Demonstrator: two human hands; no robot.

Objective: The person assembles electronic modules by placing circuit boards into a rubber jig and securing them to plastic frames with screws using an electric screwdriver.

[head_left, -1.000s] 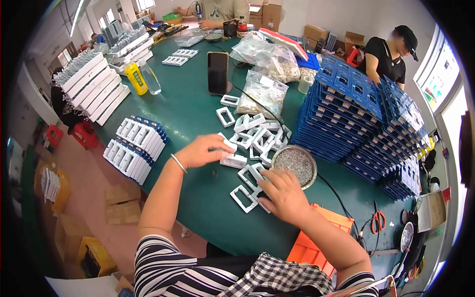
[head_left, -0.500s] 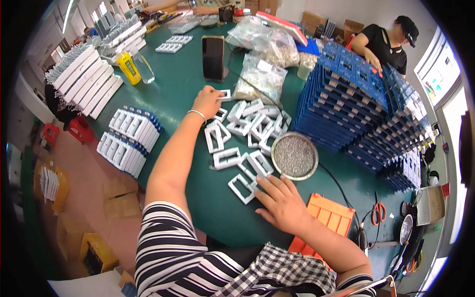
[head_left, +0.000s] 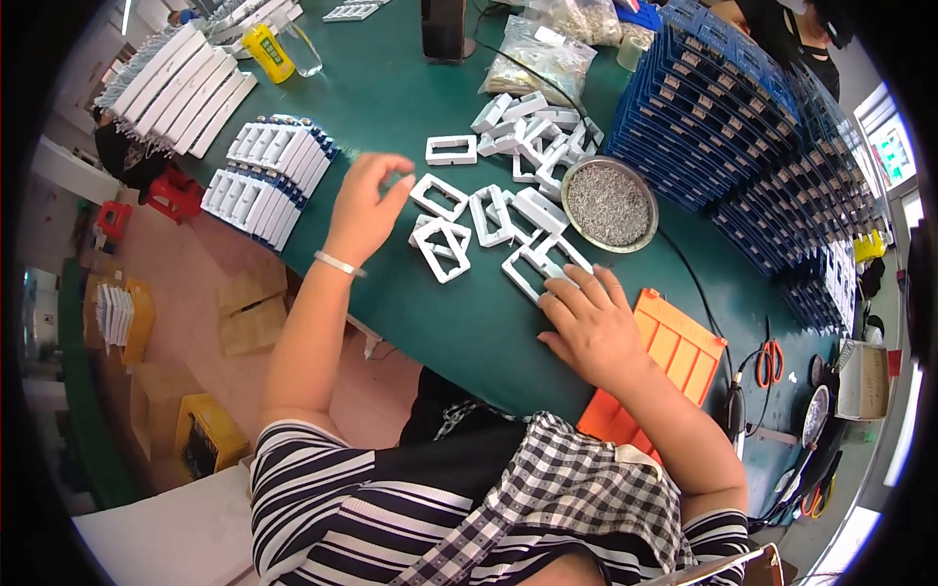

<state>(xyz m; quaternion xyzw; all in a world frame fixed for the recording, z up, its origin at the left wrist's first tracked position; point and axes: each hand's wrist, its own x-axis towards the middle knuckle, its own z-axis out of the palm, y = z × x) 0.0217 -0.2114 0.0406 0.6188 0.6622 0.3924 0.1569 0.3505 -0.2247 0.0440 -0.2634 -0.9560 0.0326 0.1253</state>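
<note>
Several white frames are now lying nearer the counter's front edge, seemingly handier, my left hand hovering half-open, empty, my right hand resting, loosely spread, against another.

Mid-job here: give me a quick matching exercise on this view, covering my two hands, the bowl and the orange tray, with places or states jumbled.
Things:
1. Left hand
2. Right hand
3. Round bowl
4. Orange tray

Places or states:
A. filled with small silvery pieces
B. partly covered by the right forearm
C. left of the loose white frames, no frame in its grip
D. fingers at the end of a white frame, beyond the tray

Pairs: 1-C, 2-D, 3-A, 4-B
</note>
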